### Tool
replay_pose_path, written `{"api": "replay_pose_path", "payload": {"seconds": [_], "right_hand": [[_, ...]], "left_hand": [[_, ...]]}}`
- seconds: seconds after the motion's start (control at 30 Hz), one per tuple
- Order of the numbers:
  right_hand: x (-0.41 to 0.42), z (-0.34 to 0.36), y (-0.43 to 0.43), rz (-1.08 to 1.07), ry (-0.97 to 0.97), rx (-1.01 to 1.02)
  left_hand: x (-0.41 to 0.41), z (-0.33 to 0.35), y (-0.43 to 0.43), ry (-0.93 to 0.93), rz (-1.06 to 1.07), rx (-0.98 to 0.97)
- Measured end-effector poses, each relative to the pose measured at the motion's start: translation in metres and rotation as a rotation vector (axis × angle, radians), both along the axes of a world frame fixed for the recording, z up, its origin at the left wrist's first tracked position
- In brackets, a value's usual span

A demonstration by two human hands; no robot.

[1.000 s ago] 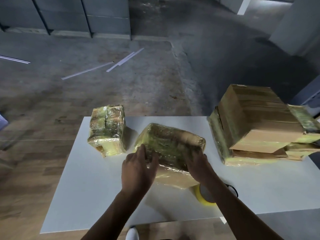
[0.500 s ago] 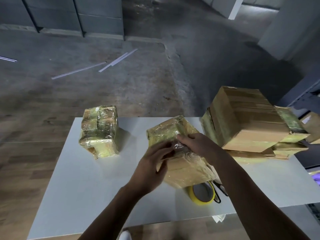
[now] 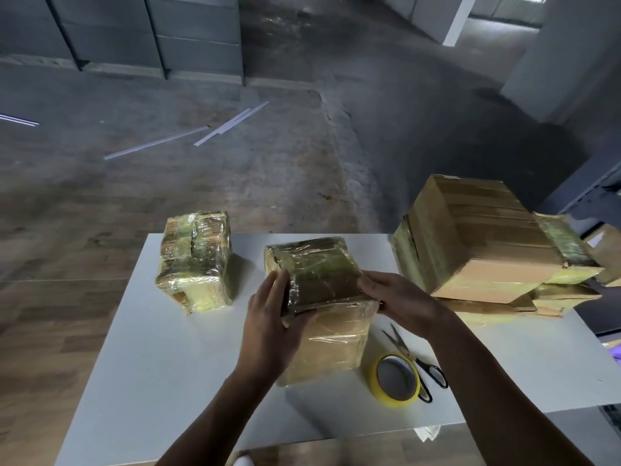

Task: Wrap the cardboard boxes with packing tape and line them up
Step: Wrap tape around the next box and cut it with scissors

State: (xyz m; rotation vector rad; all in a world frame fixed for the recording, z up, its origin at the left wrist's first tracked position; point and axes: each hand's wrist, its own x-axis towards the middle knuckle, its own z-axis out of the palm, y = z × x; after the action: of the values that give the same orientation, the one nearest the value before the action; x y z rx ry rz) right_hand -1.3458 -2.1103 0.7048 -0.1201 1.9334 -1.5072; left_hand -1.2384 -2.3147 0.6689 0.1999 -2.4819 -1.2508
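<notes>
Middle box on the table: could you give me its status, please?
Left hand and right hand grip the middle box, wrapped, on table. Tape roll, scissors beside it. Nothing blocking.

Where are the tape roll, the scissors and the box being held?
tape roll (image 3: pixel 391 401), head view, lower yellow rim.
scissors (image 3: pixel 407 354), head view, where the blades cross.
held box (image 3: pixel 322 274), head view, film-covered top face.

Tape roll (image 3: pixel 394 401), scissors (image 3: pixel 401 346) rt of box (image 3: pixel 322 274).

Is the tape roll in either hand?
No, the tape roll lies on the table; the left hand and right hand hold the middle box.
</notes>
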Motion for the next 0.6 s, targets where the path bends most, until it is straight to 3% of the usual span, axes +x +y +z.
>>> {"api": "replay_pose_path", "payload": {"seconds": [0.23,0.3,0.4,0.6], "right_hand": [[0.002,-0.011,0.011,-0.105,-0.040,-0.131],[0.003,-0.015,0.011,-0.106,-0.008,-0.133],[0.004,-0.017,0.011,-0.125,0.042,-0.124],[0.003,-0.026,0.022,-0.385,-0.110,-0.287]], "left_hand": [[0.009,-0.019,0.008,-0.007,-0.030,0.079],[0.009,-0.026,0.012,-0.025,-0.053,0.032],[0.012,-0.024,0.020,-0.074,-0.006,0.112],[0.007,-0.013,0.016,0.153,-0.195,-0.077]]}}
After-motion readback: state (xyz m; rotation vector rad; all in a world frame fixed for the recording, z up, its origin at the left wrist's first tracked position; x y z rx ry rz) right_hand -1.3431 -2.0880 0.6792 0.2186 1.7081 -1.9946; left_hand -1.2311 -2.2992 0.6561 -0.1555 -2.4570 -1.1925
